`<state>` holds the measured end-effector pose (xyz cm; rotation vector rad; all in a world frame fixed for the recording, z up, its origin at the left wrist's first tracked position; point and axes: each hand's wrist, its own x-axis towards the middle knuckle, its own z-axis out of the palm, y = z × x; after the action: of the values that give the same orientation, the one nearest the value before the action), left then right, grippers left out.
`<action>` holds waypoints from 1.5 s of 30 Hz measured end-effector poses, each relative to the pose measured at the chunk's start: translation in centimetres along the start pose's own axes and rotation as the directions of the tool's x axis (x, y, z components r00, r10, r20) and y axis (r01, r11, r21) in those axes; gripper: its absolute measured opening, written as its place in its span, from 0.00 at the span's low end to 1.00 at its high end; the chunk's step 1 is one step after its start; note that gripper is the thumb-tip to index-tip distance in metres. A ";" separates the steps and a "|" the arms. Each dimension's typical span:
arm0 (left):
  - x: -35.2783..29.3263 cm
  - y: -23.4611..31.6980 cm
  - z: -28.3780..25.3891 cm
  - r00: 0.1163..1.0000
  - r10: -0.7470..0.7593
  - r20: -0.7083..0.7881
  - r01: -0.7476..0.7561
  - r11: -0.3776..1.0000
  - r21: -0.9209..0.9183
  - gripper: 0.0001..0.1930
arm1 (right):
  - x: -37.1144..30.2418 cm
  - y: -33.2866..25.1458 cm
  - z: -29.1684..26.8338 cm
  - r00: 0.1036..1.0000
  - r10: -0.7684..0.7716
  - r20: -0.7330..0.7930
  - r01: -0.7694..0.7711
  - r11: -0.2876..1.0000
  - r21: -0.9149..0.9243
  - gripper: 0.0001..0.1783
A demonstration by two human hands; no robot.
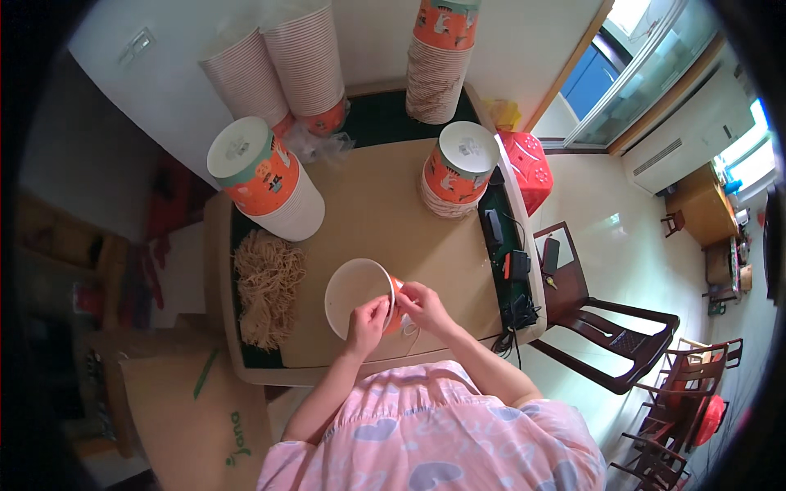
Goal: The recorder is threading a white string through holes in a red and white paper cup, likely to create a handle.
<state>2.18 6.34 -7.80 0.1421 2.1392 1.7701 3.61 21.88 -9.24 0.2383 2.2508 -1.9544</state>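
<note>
1. Paper tub: you have it at the near side of the surface, right of the bundle of twine, its white mouth showing and seemingly tilted leftward.
2. Your left hand has its fingertips bunched at the tub's right rim; your right hand meets the orange outer wall just beside them. You cannot tell here whether either is clamped on the wall or on something hidden between the fingers.
3. Expect it to be light, with a thin wall that likely dents under a hard pinch.
4. Its outside may be slick, so your best hold is probably the stiffer rim, or a broad palm around the wall.
5. Keep your grip clear of the thin pale cord below your right hand.
</note>
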 end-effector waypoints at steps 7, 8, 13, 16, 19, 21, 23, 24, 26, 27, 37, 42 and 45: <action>1.5 -1.0 1.5 0.998 -0.068 0.014 0.065 0.984 0.167 0.07 | -1.2 -1.4 -2.5 0.979 0.181 0.097 -0.186 0.981 0.050 0.14; 1.6 -1.1 1.5 0.996 -0.090 -0.004 0.088 0.967 0.237 0.06 | -1.8 -1.8 -2.5 0.974 0.191 0.120 -0.206 0.971 0.125 0.15; 2.0 -2.8 1.5 0.997 -0.071 0.029 0.067 0.991 0.115 0.05 | -2.9 -2.9 -1.7 0.976 0.180 0.121 -0.189 0.979 0.073 0.14; 2.6 -3.5 2.5 0.989 -0.141 0.046 0.148 0.961 -0.234 0.05 | -3.0 -3.0 -1.8 0.980 0.192 0.060 -0.196 0.978 0.069 0.14; 3.2 -3.6 2.9 0.986 -0.144 0.085 0.159 0.964 -0.214 0.03 | -3.5 -2.4 -2.2 0.981 0.191 -0.030 -0.187 0.976 0.115 0.14; 3.3 -3.4 3.0 0.975 -0.170 0.144 0.197 0.960 -0.198 0.02 | -4.1 -2.5 -2.3 0.987 0.107 -0.120 -0.101 0.993 0.053 0.13; 3.5 -3.7 3.2 0.959 -0.220 0.176 0.262 0.926 -0.270 0.03 | -4.8 -3.2 -1.8 0.992 -0.008 -0.129 0.006 1.000 -0.015 0.12; 3.5 -3.5 3.4 0.939 -0.267 0.218 0.329 0.885 -0.329 0.03 | -5.1 -3.6 -1.4 0.983 -0.122 -0.138 0.112 0.991 -0.077 0.11; 4.1 -3.2 3.3 0.882 -0.334 0.333 0.464 0.739 -0.489 0.04 | -5.4 -4.0 -0.5 0.988 -0.153 0.007 0.152 0.975 -0.165 0.10; 4.3 -3.1 3.2 0.813 -0.369 0.450 0.582 0.547 -0.602 0.05 | -5.7 -4.2 -0.1 0.985 -0.132 0.113 0.156 0.960 -0.232 0.11; 4.8 -4.2 2.0 0.734 -0.462 0.499 0.678 0.450 -0.581 0.05 | -3.3 -1.4 -1.6 0.961 -0.268 0.070 0.253 0.745 -0.617 0.11; 4.2 -4.8 2.2 0.816 -0.459 0.352 0.571 0.733 -0.369 0.06 | -1.9 -0.6 -1.3 0.927 -0.372 0.042 0.288 0.638 -0.714 0.08; 3.9 -4.1 1.9 0.811 -0.433 0.393 0.570 0.734 -0.370 0.06 | -1.4 -0.2 -1.3 0.916 -0.398 0.044 0.300 0.608 -0.735 0.08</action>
<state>-0.23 8.39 -12.83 -0.2840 1.3142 1.7363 4.95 23.15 -8.52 -0.2144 3.1367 -0.9712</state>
